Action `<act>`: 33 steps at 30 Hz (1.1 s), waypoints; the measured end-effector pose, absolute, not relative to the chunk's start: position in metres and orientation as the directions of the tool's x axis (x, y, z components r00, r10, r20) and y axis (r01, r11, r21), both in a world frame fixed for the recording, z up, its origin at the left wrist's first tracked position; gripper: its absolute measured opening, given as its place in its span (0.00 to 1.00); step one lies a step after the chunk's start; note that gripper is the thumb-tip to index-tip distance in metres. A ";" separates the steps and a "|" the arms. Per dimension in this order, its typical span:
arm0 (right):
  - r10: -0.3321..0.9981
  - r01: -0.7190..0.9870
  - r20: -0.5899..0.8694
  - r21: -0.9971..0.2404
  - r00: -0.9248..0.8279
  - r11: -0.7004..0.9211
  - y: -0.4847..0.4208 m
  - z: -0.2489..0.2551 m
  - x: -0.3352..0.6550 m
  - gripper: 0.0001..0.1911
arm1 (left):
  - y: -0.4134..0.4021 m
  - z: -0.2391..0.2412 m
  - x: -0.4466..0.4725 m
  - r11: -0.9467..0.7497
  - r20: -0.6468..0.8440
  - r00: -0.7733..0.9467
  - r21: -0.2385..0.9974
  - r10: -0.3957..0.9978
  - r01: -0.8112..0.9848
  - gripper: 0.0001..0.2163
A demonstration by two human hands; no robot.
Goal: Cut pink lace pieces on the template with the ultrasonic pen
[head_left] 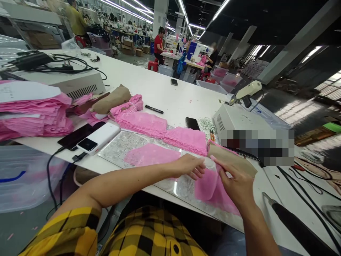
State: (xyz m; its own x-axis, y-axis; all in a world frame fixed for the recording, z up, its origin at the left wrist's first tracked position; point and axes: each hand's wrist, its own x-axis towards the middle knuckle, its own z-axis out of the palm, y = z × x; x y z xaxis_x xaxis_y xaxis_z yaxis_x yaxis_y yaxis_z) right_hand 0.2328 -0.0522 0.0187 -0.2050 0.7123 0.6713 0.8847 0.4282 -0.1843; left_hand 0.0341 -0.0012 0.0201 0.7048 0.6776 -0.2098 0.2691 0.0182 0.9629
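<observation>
My left hand (190, 166) rests with fingers stretched out on the scratched clear mat (119, 147), fingertips at the edge of a pink fabric piece (210, 186). My right hand (236, 181) has its fingers curled on that same pink piece, close under a tan cardboard template (231, 160). Another single pink piece (150, 154) lies flat on the mat to the left. Behind them sit two stacks of cut pink fabric (162, 129).
A white power bank (98, 138) and a dark phone (78, 135) lie at the left, by a tall pink fabric pile (34, 113). A white machine box (239, 121), a black phone (192, 123), a marker (153, 109) and cables surround the mat. Other people work far behind.
</observation>
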 end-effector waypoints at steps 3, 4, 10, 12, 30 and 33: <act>0.644 0.721 0.663 -0.221 -0.383 0.657 -0.036 0.027 0.181 0.12 | 0.009 0.025 0.008 0.306 -0.325 0.660 0.940 0.677 0.150 0.31; 0.626 0.659 0.650 -0.247 -0.431 0.710 -0.033 0.029 0.166 0.13 | 0.011 0.026 -0.002 0.414 -0.373 0.634 0.906 0.678 0.091 0.30; 0.748 0.588 0.540 -0.480 -0.386 0.651 -0.018 0.025 0.146 0.10 | 0.008 0.020 -0.046 0.553 -0.483 0.474 0.833 0.737 -0.010 0.11; 0.849 0.689 0.415 -0.510 -0.327 0.515 -0.015 0.017 0.164 0.09 | 0.006 0.017 -0.054 0.526 -0.484 0.437 0.850 0.758 0.030 0.09; 0.967 0.779 -0.014 -0.595 -0.256 0.197 0.018 0.003 0.153 0.08 | 0.009 0.012 -0.117 -0.087 -0.094 0.252 0.777 0.963 0.624 0.12; 0.967 0.761 -0.002 -0.618 -0.254 0.198 0.029 0.003 0.142 0.07 | 0.009 0.013 -0.131 -0.128 -0.057 0.227 0.685 0.972 0.717 0.11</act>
State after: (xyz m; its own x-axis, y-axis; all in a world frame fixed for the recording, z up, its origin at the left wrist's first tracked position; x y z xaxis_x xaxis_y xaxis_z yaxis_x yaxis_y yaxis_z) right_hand 0.1423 0.0288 0.0025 -0.2540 0.9672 -0.0023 0.7605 0.1983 -0.6183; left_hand -0.1306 0.0086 0.0127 0.2274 0.9722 -0.0568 0.7170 -0.1276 0.6853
